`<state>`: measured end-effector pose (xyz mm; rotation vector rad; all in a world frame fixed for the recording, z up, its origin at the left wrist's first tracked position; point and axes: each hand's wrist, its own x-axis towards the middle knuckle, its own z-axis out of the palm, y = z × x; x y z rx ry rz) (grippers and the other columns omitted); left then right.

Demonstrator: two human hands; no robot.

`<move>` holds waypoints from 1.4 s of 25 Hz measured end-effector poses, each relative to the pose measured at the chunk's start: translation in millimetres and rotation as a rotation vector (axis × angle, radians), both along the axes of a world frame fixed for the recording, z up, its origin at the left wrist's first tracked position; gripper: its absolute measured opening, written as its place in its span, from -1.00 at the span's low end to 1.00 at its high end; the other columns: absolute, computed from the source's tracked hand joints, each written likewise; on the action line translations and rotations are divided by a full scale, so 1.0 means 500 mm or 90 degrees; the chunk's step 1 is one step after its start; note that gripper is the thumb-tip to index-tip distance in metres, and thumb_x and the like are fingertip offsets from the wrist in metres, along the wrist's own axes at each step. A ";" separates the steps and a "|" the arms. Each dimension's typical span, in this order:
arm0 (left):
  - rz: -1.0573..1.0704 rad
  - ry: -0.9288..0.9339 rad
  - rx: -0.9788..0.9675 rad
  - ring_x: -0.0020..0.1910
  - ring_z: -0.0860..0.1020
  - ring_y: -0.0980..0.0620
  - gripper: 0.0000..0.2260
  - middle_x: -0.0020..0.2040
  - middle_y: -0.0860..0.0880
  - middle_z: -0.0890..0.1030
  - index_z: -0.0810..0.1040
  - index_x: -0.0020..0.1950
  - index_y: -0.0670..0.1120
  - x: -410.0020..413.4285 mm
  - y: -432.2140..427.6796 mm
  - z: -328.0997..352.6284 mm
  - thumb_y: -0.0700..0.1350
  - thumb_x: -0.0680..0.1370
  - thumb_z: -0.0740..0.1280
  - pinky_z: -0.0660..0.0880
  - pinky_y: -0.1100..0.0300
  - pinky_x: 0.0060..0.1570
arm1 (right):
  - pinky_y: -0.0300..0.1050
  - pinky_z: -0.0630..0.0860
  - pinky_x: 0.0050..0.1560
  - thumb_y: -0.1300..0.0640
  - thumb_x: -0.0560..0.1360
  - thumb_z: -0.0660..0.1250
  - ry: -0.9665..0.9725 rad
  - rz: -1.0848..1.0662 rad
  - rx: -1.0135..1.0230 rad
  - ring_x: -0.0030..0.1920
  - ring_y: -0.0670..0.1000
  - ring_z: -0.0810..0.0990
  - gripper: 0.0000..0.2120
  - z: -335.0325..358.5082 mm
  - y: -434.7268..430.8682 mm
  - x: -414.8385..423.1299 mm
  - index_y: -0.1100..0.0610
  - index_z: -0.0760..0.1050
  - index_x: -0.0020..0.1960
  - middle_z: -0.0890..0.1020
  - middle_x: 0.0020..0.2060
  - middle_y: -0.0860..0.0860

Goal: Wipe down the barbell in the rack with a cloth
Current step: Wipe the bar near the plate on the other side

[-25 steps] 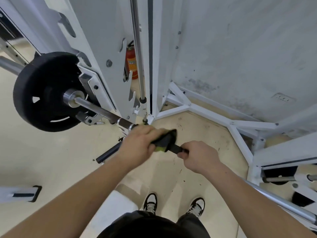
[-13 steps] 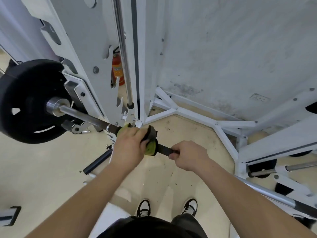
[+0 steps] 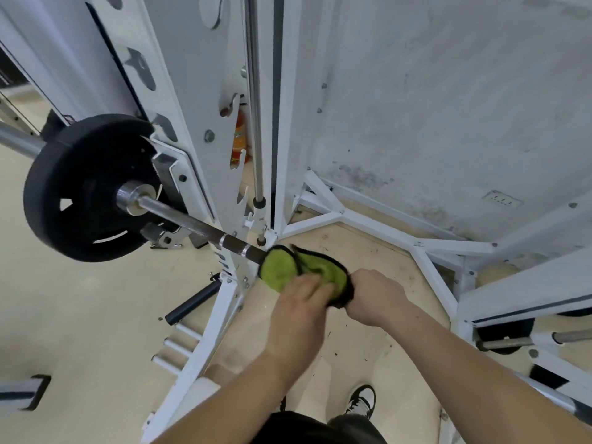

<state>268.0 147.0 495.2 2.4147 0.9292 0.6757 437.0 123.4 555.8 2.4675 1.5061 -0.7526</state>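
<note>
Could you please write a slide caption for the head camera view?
Left hand wraps a green cloth around the racked barbell, which the right hand grips beside it.

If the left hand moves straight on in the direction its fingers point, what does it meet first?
The green cloth around the barbell; the fingers of the left hand seem to touch it now. Just beyond is the right hand, curled round the bar. Depth is unclear.

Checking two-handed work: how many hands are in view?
2: the left hand grips the green cloth wrapped on the barbell; the right hand holds the barbell beside it.
</note>
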 end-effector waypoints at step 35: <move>0.397 -0.206 -0.478 0.11 0.60 0.02 -0.76 0.17 0.00 0.67 0.54 0.32 0.04 -0.095 -0.049 -0.044 -0.03 0.66 0.25 0.51 0.12 0.15 | 0.04 0.62 -0.09 -0.07 0.54 0.30 0.071 0.114 0.019 -0.11 0.05 0.62 -0.83 0.017 0.035 -0.046 -0.06 0.52 0.10 0.64 -0.08 -0.05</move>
